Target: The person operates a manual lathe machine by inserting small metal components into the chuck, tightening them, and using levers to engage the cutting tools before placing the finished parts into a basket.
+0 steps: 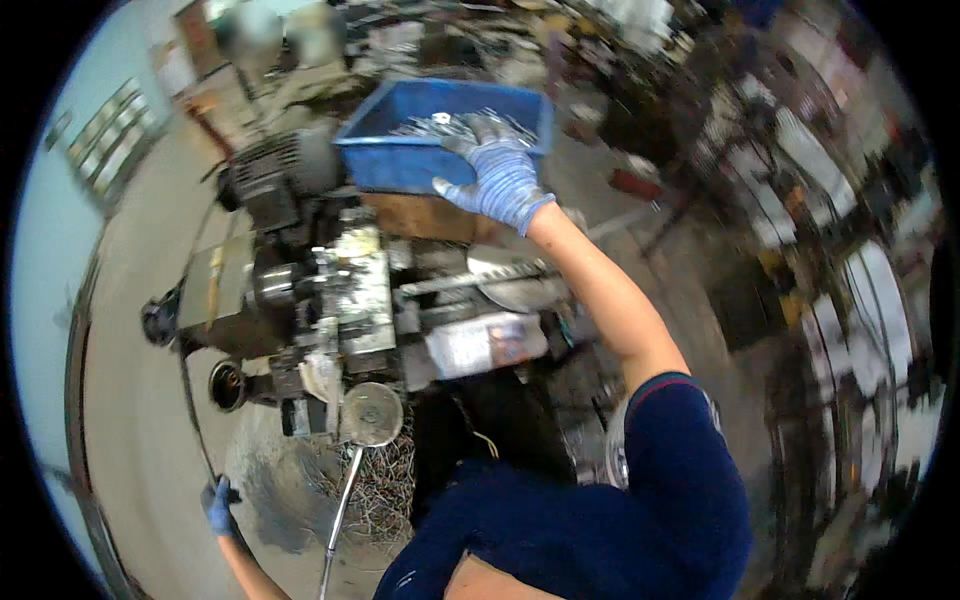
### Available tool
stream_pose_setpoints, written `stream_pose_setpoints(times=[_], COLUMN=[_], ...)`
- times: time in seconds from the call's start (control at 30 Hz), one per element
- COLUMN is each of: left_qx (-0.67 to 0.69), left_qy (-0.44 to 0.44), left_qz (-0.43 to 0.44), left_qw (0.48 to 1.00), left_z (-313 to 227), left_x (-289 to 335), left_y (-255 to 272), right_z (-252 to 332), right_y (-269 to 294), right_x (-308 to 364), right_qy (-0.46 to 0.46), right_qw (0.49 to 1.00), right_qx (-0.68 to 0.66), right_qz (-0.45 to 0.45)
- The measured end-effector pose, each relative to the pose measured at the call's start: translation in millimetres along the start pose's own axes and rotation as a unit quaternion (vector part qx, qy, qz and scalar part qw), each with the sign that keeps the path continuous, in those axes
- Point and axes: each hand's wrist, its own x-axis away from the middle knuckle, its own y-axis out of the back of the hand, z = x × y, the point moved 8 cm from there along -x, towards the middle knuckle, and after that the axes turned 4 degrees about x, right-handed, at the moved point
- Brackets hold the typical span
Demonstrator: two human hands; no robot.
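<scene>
My right hand (495,178), in a blue-and-white knit glove with grey fingertips, reaches over the near rim of a blue plastic bin (395,165). Its thumb stands apart and its fingers stretch onto or just above shiny metal pieces (440,125); whether it touches them is hard to tell. Low on the left, my left hand (218,507), gloved too, is closed around the lower end of a long thin dark bar (194,415) that runs up to the machine (225,290). The machine is greasy, with a motor (275,175) on its far side.
A round metal plate (372,414) on a chrome rod (340,520) stands in front of me. Below it, many thin metal pieces (375,490) are heaped on the floor. A printed plastic packet (487,343) lies beside the machine. Blurred clutter fills the right side.
</scene>
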Motion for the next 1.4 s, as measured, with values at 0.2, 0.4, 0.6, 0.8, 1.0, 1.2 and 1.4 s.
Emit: stream_pose_setpoints(times=[0.2, 0.4, 0.6, 0.8, 1.0, 1.2, 1.4], left_qx=[0.013, 0.044, 0.018, 0.013, -0.020, -0.023, 0.050], left_qy=[0.149, 0.198, 0.205, 0.188, 0.189, 0.074, 0.053], left_qz=[-0.043, -0.049, -0.085, -0.104, -0.056, -0.031, -0.013], left_qw=[0.988, 0.978, 0.975, 0.977, 0.980, 0.996, 0.997], left_z=[58.5, 87.5, 78.5, 70.2, 59.6, 33.4, 15.7], left_x=[-26.4, -47.7, -46.7, -36.1, -23.8, -15.6, 1.0], left_y=[28.9, 32.9, 26.2, 34.5, 41.1, 22.1, -1.9], right_z=[-147.9, -268.8, -225.2, -227.2, -215.9, -218.9, -261.3], right_y=[52.9, 152.6, 132.6, 86.2, 66.2, 57.5, 20.1], right_x=[224.8, 579.4, 688.3, 679.7, 662.5, 709.1, 663.9], right_qy=[-0.274, -0.641, -0.666, -0.525, -0.441, -0.395, -0.566], right_qw=[0.947, 0.723, 0.606, 0.628, 0.615, 0.610, 0.749], right_qx=[-0.117, 0.077, 0.051, 0.150, 0.106, 0.137, -0.122], right_qz=[0.117, 0.246, 0.432, 0.555, 0.645, 0.673, 0.323])
